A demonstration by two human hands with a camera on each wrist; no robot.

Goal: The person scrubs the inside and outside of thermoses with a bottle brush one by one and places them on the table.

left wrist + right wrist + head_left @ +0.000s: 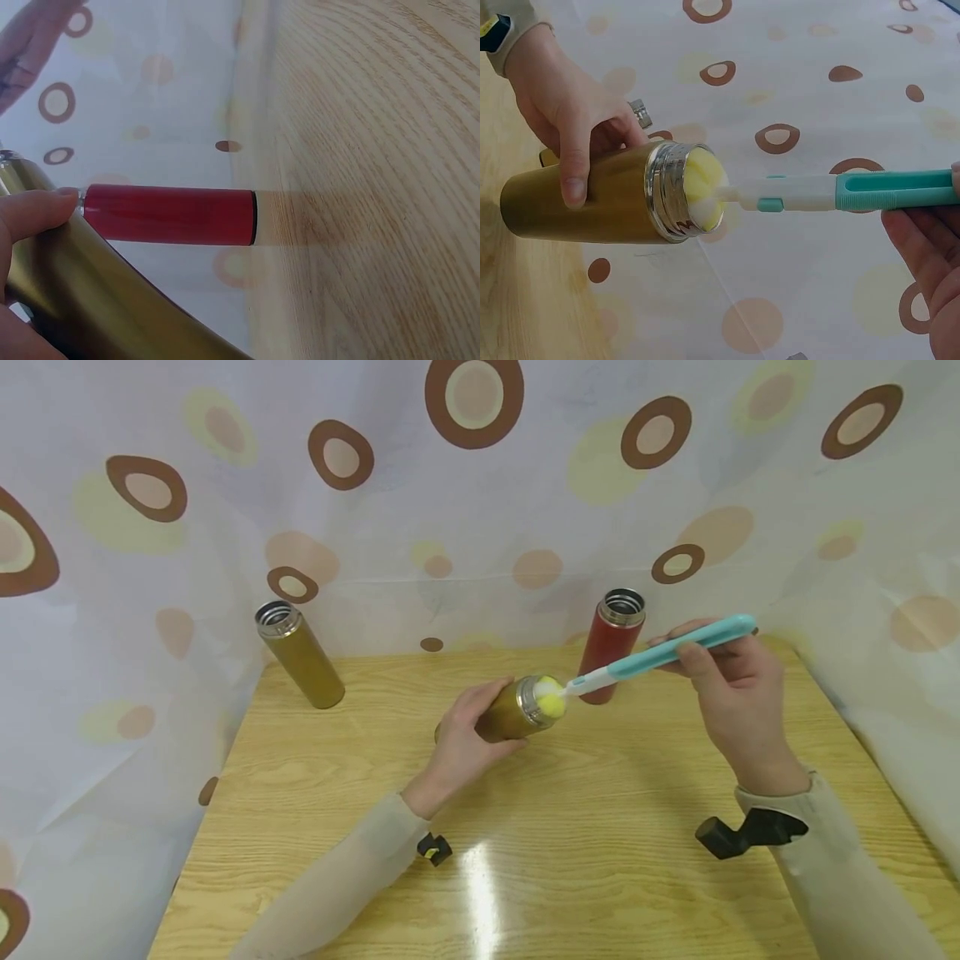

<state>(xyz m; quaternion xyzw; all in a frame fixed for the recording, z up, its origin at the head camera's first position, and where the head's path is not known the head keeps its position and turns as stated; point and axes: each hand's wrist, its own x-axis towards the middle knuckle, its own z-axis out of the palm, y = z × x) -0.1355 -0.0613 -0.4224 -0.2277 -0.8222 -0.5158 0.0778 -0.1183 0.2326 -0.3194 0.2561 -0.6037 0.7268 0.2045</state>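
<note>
My left hand [468,731] grips a gold thermos bottle [502,714] round its body, tilted with its open mouth toward the right. In the right wrist view the thumb lies along the bottle's side. My right hand [738,693] holds the turquoise handle of a bottle brush [652,658], whose white neck points at the bottle. The yellow and white sponge head [703,187] sits at the mouth, partly inside the steel rim [667,191]; the rest of it is hidden in the bottle.
A red thermos bottle [609,643] without a lid stands at the back of the wooden table [600,860], behind the brush. Another open gold bottle [303,660] stands at the back left. A patterned sheet [420,527] hangs behind and beside the table.
</note>
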